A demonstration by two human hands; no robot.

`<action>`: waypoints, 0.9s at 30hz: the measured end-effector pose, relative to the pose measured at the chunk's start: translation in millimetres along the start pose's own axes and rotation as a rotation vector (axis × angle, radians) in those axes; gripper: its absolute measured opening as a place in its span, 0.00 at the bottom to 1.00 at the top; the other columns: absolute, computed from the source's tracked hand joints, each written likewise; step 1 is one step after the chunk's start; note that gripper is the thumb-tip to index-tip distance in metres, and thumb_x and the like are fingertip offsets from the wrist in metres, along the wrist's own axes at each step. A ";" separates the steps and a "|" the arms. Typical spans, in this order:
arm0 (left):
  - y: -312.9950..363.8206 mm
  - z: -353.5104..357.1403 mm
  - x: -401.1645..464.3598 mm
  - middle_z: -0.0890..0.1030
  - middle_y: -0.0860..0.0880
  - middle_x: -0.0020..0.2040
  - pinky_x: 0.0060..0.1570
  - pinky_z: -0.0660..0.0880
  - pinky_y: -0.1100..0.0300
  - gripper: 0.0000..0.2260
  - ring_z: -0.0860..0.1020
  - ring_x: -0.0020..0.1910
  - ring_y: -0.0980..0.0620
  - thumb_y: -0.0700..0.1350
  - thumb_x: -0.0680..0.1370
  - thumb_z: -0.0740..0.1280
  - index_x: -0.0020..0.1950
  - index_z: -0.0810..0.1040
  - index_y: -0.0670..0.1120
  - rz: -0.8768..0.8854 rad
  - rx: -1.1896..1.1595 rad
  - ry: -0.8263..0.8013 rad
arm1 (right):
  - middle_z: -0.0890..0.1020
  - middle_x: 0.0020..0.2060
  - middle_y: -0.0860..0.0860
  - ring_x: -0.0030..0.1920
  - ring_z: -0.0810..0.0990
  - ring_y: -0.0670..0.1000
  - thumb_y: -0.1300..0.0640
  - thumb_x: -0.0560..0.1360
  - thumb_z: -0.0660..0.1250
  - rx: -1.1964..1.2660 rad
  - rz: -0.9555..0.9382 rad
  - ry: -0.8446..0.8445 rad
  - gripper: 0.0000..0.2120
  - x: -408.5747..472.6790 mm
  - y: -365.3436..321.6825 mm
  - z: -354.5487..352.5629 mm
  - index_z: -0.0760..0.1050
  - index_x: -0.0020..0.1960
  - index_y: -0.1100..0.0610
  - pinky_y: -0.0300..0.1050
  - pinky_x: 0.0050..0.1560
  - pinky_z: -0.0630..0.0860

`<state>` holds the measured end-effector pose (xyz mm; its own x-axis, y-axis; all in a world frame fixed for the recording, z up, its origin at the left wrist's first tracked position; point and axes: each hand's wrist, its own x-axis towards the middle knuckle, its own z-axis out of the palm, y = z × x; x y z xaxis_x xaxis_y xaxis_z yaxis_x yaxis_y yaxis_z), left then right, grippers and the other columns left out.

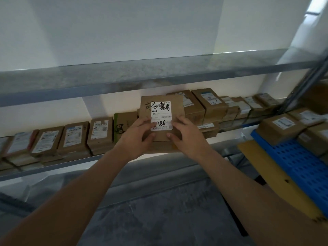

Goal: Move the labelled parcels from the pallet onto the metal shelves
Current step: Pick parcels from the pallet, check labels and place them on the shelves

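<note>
A brown cardboard parcel [160, 103] with a white label and black handwriting sits at the middle of the metal shelf [53, 167], in a gap in the row of parcels. My left hand [137, 134] grips its near left edge, thumb beside the label. My right hand [186, 134] grips its near right edge. The parcel seems to rest on another brown box [160, 148] at the shelf's front. Several labelled parcels [282, 127] lie on the blue pallet [301, 164] at the right.
Rows of labelled boxes [74, 137] fill the shelf left and right [209, 102] of the held parcel. An upper shelf [124, 75] runs overhead, bare from here. A shelf upright [301, 86] stands at the right. Grey floor [159, 210] lies below.
</note>
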<state>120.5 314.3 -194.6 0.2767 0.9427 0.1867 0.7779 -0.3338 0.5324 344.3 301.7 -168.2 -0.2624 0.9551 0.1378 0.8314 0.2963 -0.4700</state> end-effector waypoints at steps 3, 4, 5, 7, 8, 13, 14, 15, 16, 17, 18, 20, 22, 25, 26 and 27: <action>20.5 7.2 -3.5 0.66 0.53 0.77 0.76 0.66 0.51 0.21 0.66 0.74 0.54 0.51 0.83 0.64 0.75 0.74 0.47 0.044 -0.001 -0.001 | 0.63 0.79 0.53 0.78 0.61 0.52 0.47 0.81 0.66 0.008 0.024 0.026 0.24 -19.7 8.7 -13.9 0.71 0.74 0.56 0.45 0.74 0.59; 28.3 9.8 -3.3 0.66 0.52 0.77 0.75 0.66 0.51 0.21 0.66 0.74 0.53 0.51 0.83 0.64 0.75 0.74 0.47 0.059 -0.002 -0.003 | 0.63 0.79 0.53 0.78 0.61 0.52 0.48 0.81 0.66 0.011 0.034 0.038 0.24 -26.9 12.0 -18.7 0.71 0.74 0.56 0.46 0.75 0.59; 36.7 12.6 -2.6 0.66 0.52 0.77 0.75 0.66 0.51 0.21 0.66 0.74 0.52 0.50 0.83 0.65 0.75 0.74 0.47 0.076 0.000 -0.005 | 0.63 0.79 0.53 0.78 0.61 0.52 0.48 0.81 0.66 0.012 0.044 0.052 0.24 -34.1 15.7 -23.4 0.71 0.74 0.57 0.45 0.74 0.58; 53.0 19.2 0.3 0.66 0.52 0.77 0.75 0.66 0.52 0.20 0.67 0.74 0.51 0.50 0.83 0.65 0.75 0.73 0.47 0.111 0.001 -0.009 | 0.62 0.79 0.52 0.77 0.62 0.52 0.48 0.81 0.66 0.000 0.062 0.083 0.25 -47.1 24.5 -32.4 0.70 0.75 0.57 0.41 0.72 0.56; 60.9 22.8 2.0 0.66 0.52 0.77 0.75 0.66 0.54 0.20 0.68 0.73 0.51 0.49 0.83 0.65 0.75 0.74 0.47 0.130 -0.004 -0.009 | 0.62 0.79 0.52 0.77 0.62 0.51 0.48 0.82 0.66 -0.006 0.075 0.095 0.25 -52.9 29.6 -37.0 0.70 0.75 0.57 0.41 0.72 0.57; 98.1 44.2 16.5 0.66 0.50 0.78 0.74 0.60 0.61 0.20 0.66 0.75 0.52 0.49 0.83 0.65 0.75 0.73 0.46 0.220 0.000 -0.028 | 0.60 0.80 0.50 0.78 0.61 0.51 0.47 0.82 0.65 -0.032 0.152 0.158 0.25 -77.2 57.8 -58.5 0.69 0.75 0.56 0.43 0.73 0.57; 105.1 49.0 20.6 0.65 0.50 0.79 0.73 0.58 0.63 0.21 0.65 0.75 0.52 0.49 0.83 0.65 0.76 0.73 0.46 0.231 0.002 -0.038 | 0.60 0.80 0.50 0.78 0.61 0.51 0.46 0.82 0.65 -0.042 0.173 0.169 0.26 -82.0 63.3 -62.1 0.69 0.76 0.55 0.42 0.73 0.57; 111.8 54.1 25.1 0.64 0.51 0.79 0.73 0.56 0.64 0.21 0.64 0.76 0.53 0.49 0.84 0.64 0.77 0.72 0.47 0.246 0.002 -0.046 | 0.60 0.80 0.50 0.77 0.61 0.50 0.46 0.82 0.65 -0.053 0.194 0.177 0.26 -86.5 69.2 -65.0 0.69 0.76 0.55 0.40 0.71 0.56; 117.9 59.8 30.3 0.64 0.51 0.79 0.72 0.55 0.65 0.21 0.63 0.75 0.54 0.50 0.84 0.64 0.77 0.72 0.47 0.266 0.001 -0.056 | 0.59 0.80 0.50 0.77 0.61 0.50 0.46 0.82 0.64 -0.063 0.215 0.184 0.26 -90.6 75.0 -68.2 0.69 0.76 0.55 0.38 0.69 0.54; 124.3 65.5 35.7 0.63 0.52 0.79 0.71 0.55 0.66 0.21 0.62 0.74 0.58 0.50 0.84 0.64 0.77 0.71 0.48 0.288 -0.004 -0.068 | 0.59 0.80 0.50 0.78 0.61 0.50 0.46 0.82 0.64 -0.069 0.238 0.191 0.26 -93.8 81.4 -70.9 0.69 0.76 0.55 0.37 0.69 0.53; 130.2 71.0 41.4 0.63 0.53 0.79 0.71 0.54 0.67 0.22 0.61 0.73 0.60 0.50 0.84 0.64 0.77 0.71 0.48 0.306 -0.014 -0.087 | 0.59 0.80 0.50 0.78 0.60 0.50 0.46 0.82 0.64 -0.071 0.264 0.198 0.26 -96.6 87.6 -73.9 0.69 0.76 0.56 0.36 0.69 0.53; 140.2 82.9 55.8 0.62 0.53 0.79 0.71 0.54 0.68 0.22 0.61 0.74 0.60 0.50 0.84 0.64 0.77 0.71 0.47 0.343 -0.042 -0.123 | 0.59 0.80 0.49 0.77 0.61 0.50 0.47 0.82 0.65 -0.078 0.321 0.222 0.25 -100.2 99.8 -80.7 0.69 0.75 0.56 0.38 0.71 0.56; 149.3 94.8 72.5 0.64 0.52 0.79 0.71 0.56 0.67 0.22 0.63 0.76 0.56 0.50 0.84 0.65 0.77 0.72 0.46 0.388 -0.061 -0.155 | 0.59 0.80 0.49 0.78 0.61 0.51 0.47 0.81 0.65 -0.089 0.379 0.237 0.26 -101.6 112.2 -87.1 0.69 0.76 0.55 0.41 0.74 0.59; 163.1 111.8 100.8 0.64 0.52 0.79 0.73 0.59 0.65 0.22 0.63 0.76 0.56 0.50 0.83 0.64 0.76 0.72 0.45 0.462 -0.093 -0.214 | 0.57 0.81 0.49 0.78 0.59 0.51 0.46 0.82 0.65 -0.095 0.465 0.263 0.26 -101.7 130.2 -94.5 0.68 0.77 0.55 0.41 0.75 0.57; 167.8 117.1 110.5 0.64 0.52 0.79 0.73 0.59 0.65 0.22 0.63 0.76 0.56 0.50 0.83 0.65 0.76 0.73 0.45 0.486 -0.110 -0.227 | 0.57 0.81 0.48 0.78 0.59 0.51 0.46 0.82 0.65 -0.104 0.495 0.275 0.27 -101.8 135.3 -97.0 0.67 0.77 0.55 0.42 0.75 0.57; 173.4 121.4 119.5 0.65 0.52 0.78 0.73 0.59 0.64 0.21 0.63 0.76 0.56 0.50 0.83 0.65 0.76 0.73 0.45 0.509 -0.126 -0.236 | 0.56 0.81 0.48 0.78 0.60 0.51 0.45 0.82 0.64 -0.115 0.524 0.289 0.27 -101.8 140.5 -99.2 0.67 0.77 0.54 0.43 0.74 0.58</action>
<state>357.0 368.8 -180.2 0.7285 0.6323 0.2636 0.4444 -0.7291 0.5206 536.4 247.0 -161.9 0.3264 0.9328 0.1526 0.8659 -0.2303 -0.4441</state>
